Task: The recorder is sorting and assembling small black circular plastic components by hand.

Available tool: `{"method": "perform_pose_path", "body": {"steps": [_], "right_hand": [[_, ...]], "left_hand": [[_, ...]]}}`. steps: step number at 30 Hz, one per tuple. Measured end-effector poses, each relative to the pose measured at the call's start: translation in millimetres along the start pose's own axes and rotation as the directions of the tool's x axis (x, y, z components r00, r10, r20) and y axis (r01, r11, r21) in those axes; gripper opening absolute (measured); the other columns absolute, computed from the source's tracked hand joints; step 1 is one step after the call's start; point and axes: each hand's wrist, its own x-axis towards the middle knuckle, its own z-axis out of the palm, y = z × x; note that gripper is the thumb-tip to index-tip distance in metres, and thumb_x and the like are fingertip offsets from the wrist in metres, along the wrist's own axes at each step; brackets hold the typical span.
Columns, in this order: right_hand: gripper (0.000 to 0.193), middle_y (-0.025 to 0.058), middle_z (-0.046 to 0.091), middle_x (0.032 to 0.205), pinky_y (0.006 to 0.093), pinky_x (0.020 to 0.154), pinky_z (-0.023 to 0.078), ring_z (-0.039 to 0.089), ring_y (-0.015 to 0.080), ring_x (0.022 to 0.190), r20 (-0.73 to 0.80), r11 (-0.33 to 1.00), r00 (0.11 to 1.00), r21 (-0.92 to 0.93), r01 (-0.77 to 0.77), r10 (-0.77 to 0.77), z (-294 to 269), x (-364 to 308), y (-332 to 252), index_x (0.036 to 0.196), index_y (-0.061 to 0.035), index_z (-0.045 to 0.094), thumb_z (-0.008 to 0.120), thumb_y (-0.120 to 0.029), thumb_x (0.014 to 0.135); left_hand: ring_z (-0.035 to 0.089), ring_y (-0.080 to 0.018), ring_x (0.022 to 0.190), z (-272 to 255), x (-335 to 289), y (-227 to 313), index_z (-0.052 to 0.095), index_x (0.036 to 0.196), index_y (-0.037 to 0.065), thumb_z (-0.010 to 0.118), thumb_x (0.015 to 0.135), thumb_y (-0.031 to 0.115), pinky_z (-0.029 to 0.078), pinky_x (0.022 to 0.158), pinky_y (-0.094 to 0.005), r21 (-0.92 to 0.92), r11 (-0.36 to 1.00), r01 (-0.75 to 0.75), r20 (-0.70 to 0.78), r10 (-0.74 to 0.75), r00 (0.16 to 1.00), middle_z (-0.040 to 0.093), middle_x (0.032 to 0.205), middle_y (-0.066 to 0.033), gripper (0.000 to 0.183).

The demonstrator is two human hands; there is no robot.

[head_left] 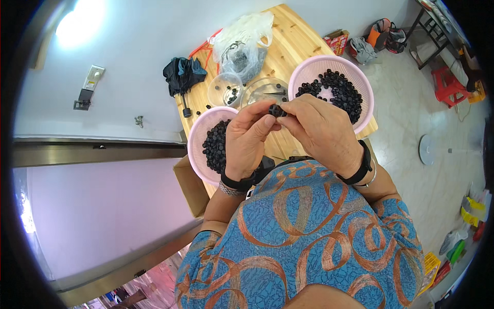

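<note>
Small black part: pinched between the fingertips of both hands, held in the air above the wooden table, between the two pink baskets.
Left hand: fingers curled, thumb and forefinger clenched on the part from its 8 o'clock side; a dark band sits on the wrist.
Right hand: fingertips closed on the same part from its 3 o'clock side, the back of the hand turned up; a black band and a thin bangle on the wrist.
Left pink basket: at 9 o'clock of the hands, partly hidden under the left hand, holding a heap of small black pieces.
Right pink basket: at 1 o'clock of the hands, black pieces piled toward its far side.
Clear round tubs: two, at 11 to 12 o'clock, a few dark bits inside.
Plastic bag: crumpled at 12 o'clock, further up the table.
Risk of dropping: the part is tiny and held only by fingertips; a slip would likely send it onto the lap or the floor rather than into a basket.
Risk of mixing: the two heaps look alike, so a piece let go carelessly could land in the wrong basket.
Risk of tipping: the left basket overhangs the table's near edge, and a nudge from the left forearm might upset it.
Unclear: whether the part is one piece or two cannot be told.
</note>
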Motion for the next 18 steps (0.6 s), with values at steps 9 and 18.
{"method": "perform_pose_path", "body": {"steps": [9, 18], "right_hand": [[0.017, 0.0089, 0.054, 0.077, 0.0315, 0.055, 0.047, 0.058, 0.0242, 0.068, 0.02, 1.0, 1.0, -0.018, 0.022, -0.021, -2.7, 0.9, 0.6, 0.085, -0.0039, 0.05, 0.061, -0.013, 0.078], [0.015, 0.0112, 0.054, 0.082, 0.0318, 0.056, 0.048, 0.059, 0.0251, 0.07, 0.078, 0.997, 0.996, -0.072, 0.036, -0.03, -0.8, -0.9, -2.9, 0.086, -0.0027, 0.049, 0.058, -0.011, 0.079]], "left_hand": [[0.061, -0.0171, 0.089, 3.3, -0.6, 0.2, 0.055, 0.111, -0.005, 0.055, 0.085, 0.0, 0.052, 0.079, -0.0279, 0.144, 0.988, -0.049, -0.029, 0.053, 0.998, 0.061, 0.102, -0.0122, 0.026], [0.061, -0.0143, 0.087, 7.1, -2.7, -3.5, 0.056, 0.112, -0.004, 0.051, 0.089, 0.002, 0.051, 0.078, -0.0257, 0.358, 0.921, -0.155, -0.02, 0.174, 0.985, 0.062, 0.101, -0.0106, 0.025]]}}
